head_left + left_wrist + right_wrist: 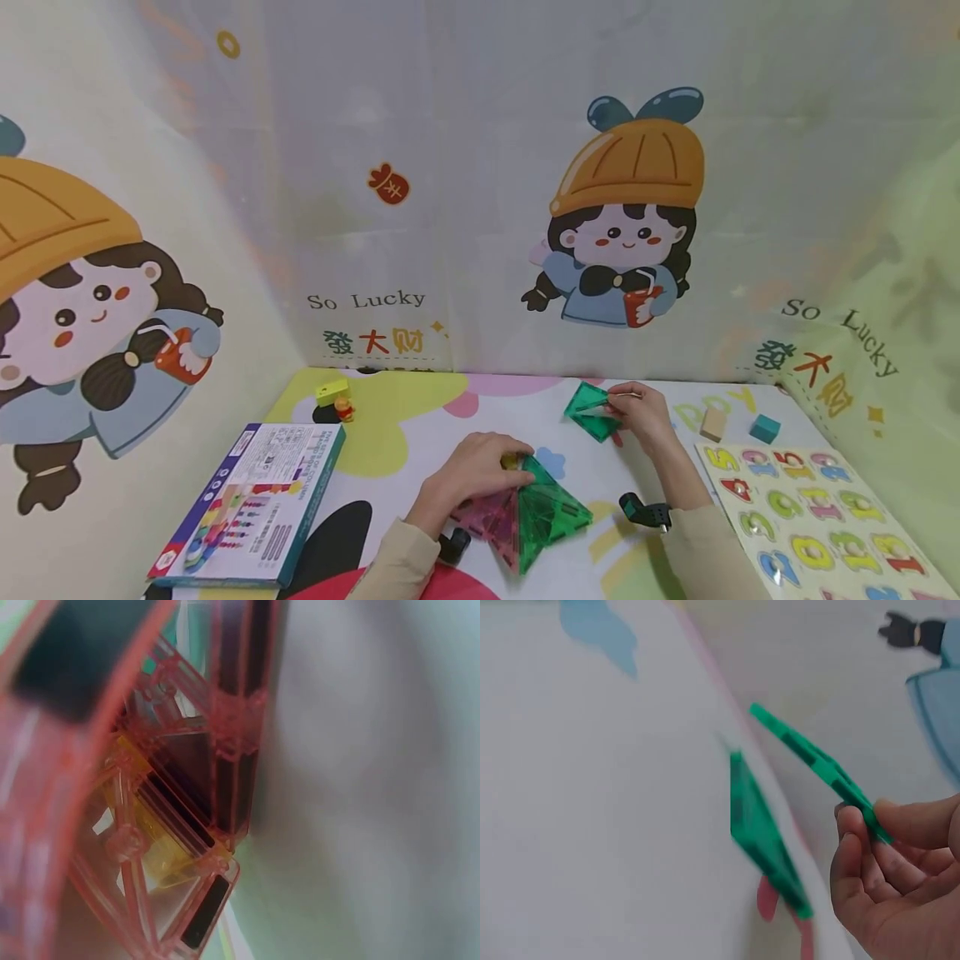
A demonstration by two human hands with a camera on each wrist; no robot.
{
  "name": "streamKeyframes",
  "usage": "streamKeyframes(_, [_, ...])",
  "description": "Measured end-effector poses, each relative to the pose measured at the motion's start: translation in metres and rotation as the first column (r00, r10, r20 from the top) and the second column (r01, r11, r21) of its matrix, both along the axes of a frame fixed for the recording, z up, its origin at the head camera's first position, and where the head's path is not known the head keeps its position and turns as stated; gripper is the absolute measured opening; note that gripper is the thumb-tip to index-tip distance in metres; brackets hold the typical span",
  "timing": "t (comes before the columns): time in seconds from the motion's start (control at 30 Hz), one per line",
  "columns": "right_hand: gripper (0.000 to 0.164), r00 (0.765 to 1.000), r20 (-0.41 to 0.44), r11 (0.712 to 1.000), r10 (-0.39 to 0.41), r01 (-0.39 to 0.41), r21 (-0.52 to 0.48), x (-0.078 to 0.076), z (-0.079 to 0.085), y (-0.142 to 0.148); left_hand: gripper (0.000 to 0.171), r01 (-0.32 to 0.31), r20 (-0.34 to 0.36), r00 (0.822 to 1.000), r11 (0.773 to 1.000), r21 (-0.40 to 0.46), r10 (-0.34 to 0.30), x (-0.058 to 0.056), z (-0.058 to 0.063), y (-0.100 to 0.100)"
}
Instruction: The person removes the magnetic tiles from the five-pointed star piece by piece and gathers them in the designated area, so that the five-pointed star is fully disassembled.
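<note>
A construction of see-through magnetic tiles sits at the front middle of the table, with pink tiles (491, 521) on the left and green tiles (551, 508) on the right. My left hand (480, 467) grips its top from the left. Close up, the left wrist view shows pink frames with dark magnet strips and a yellow tile (161, 851) among them. Farther back, my right hand (639, 412) pinches a green magnetic tile (817, 765) between thumb and fingers. A second green tile (761, 836) stands at an angle beside it; in the head view the pair forms a V.
At left lies a boxed toy set (251, 504), with a yellow block (332, 392) and small figure (344, 408) behind. At right are a wooden block (713, 424), a teal block (765, 429) and a number board (825, 521). A printed cloth wall (480, 250) encloses the table.
</note>
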State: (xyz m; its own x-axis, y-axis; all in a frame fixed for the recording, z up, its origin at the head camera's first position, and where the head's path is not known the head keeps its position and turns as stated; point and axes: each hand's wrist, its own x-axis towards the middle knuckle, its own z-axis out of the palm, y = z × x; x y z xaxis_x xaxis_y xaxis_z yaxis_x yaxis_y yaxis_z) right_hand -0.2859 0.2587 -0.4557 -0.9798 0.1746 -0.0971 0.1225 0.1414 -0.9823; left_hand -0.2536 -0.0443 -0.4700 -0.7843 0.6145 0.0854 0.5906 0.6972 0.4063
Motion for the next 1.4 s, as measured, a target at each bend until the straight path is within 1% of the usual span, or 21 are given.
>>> streamKeyframes(0.1, [0.031,0.999,0.034,0.997,-0.039,0.037,0.067,-0.008,-0.006,0.004,0.042,0.008,-0.004,1.0,1.0,0.006,-0.008,0.001,-0.001,-0.002])
streamKeyframes(0.2, [0.031,0.996,0.049,0.983,-0.07,0.061,0.171,-0.012,-0.012,0.007,0.042,0.018,-0.01,1.0,1.0,0.008,-0.018,0.002,-0.001,-0.002])
streamKeyframes(0.3, [0.033,0.995,0.04,0.96,-0.091,0.077,0.268,-0.012,-0.014,0.009,0.042,0.029,-0.018,0.999,1.0,0.005,-0.029,0.001,0.0,-0.002])
streamKeyframes(0.4, [0.034,0.995,0.028,0.944,-0.1,0.086,0.318,-0.01,-0.012,0.008,0.042,0.025,-0.019,0.999,1.0,0.002,-0.025,0.0,0.0,-0.002])
streamKeyframes(0.43, [0.034,0.995,0.017,0.94,-0.099,0.087,0.33,-0.007,-0.011,0.008,0.042,0.025,-0.018,1.0,1.0,0.001,-0.025,0.0,0.0,-0.002])
streamKeyframes(0.57, [0.032,0.999,-0.028,0.937,-0.045,0.052,0.344,0.006,-0.007,0.0,0.043,0.017,-0.007,1.0,1.0,-0.003,-0.017,0.0,0.0,-0.002])
streamKeyframes(0.7, [0.029,0.996,-0.06,0.943,0.071,-0.048,0.329,0.019,-0.006,-0.01,0.043,0.018,0.003,1.0,1.0,0.004,-0.018,0.001,0.001,-0.002])
streamKeyframes(0.77, [0.028,0.989,-0.064,0.933,0.136,-0.106,0.345,0.025,-0.005,-0.015,0.043,0.02,0.007,1.0,1.0,0.012,-0.02,0.002,0.003,-0.002])
streamKeyframes(0.87, [0.026,0.97,-0.048,0.91,0.238,-0.206,0.359,0.032,-0.004,-0.023,0.042,0.021,0.007,1.0,1.0,0.017,-0.021,0.002,0.003,-0.001])
streamKeyframes(0.9, [0.025,0.96,-0.037,0.901,0.277,-0.246,0.358,0.035,-0.004,-0.027,0.043,0.023,0.009,1.0,1.0,0.016,-0.023,0.002,0.003,-0.001])
streamKeyframes(1.0, [0.026,0.921,0.012,0.863,0.39,-0.37,0.346,0.04,-0.004,-0.041,0.043,0.022,0.011,1.0,1.0,0.018,-0.022,0.002,0.004,-0.001])
streamKeyframes(1.07, [0.028,0.898,0.039,0.839,0.439,-0.425,0.339,0.042,-0.006,-0.049,0.043,0.024,0.013,1.0,0.999,0.023,-0.025,0.002,0.004,-0.001])
streamKeyframes(1.1, [0.029,0.888,0.046,0.827,0.457,-0.444,0.345,0.043,-0.006,-0.053,0.043,0.027,0.011,1.0,0.999,0.024,-0.027,0.002,0.005,-0.001])
streamKeyframes(1.17, [0.029,0.878,0.056,0.81,0.476,-0.462,0.362,0.043,-0.009,-0.058,0.042,0.028,0.01,1.0,0.999,0.031,-0.028,0.002,0.006,-0.001])
streamKeyframes(1.27, [0.024,0.862,0.06,0.784,0.504,-0.485,0.387,0.044,-0.011,-0.065,0.042,0.024,0.008,1.0,0.999,0.037,-0.025,0.003,0.006,-0.001])
streamKeyframes(1.33, [0.02,0.845,0.06,0.762,0.532,-0.508,0.402,0.046,-0.012,-0.068,0.042,0.021,0.01,1.0,0.999,0.041,-0.021,0.003,0.006,-0.001])
streamKeyframes(1.4, [0.017,0.826,0.062,0.746,0.56,-0.535,0.396,0.046,-0.012,-0.071,0.043,0.02,0.009,1.0,0.999,0.048,-0.021,0.003,0.006,-0.001])
